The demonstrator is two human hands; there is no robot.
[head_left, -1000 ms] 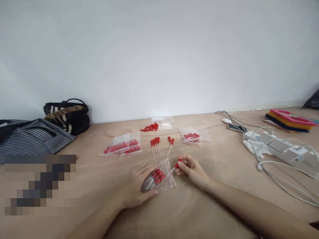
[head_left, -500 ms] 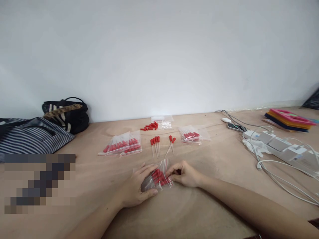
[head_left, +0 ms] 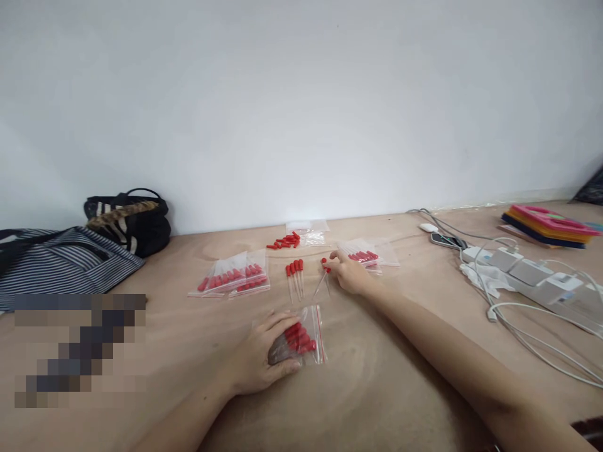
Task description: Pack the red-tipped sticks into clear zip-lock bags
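My left hand [head_left: 266, 351] lies with fingers spread around the left end of a clear zip bag [head_left: 311, 317] that contains red-topped droppers [head_left: 299, 339]. The bag's red-lined edge faces right. Farther forward, my right hand [head_left: 348, 273] has its fingertips at the red bulbs of two crossed droppers [head_left: 324, 276] on the table; whether it grips one is unclear. To their left several loose droppers [head_left: 294, 279] lie side by side. Filled bags rest at the left [head_left: 230, 277] and behind my right hand [head_left: 367, 256].
Red bulbs [head_left: 285, 241] and clear tubes on a bag [head_left: 311, 234] lie near the wall. A striped bag [head_left: 66, 254] and black bag [head_left: 136, 223] stand left. Right are a power strip with chargers [head_left: 527, 270], cables and coloured sheets [head_left: 549, 223].
My right hand has left the bag's right end and moved forward to the two crossed droppers. The bag now lies flatter, while my left hand has stayed on it.
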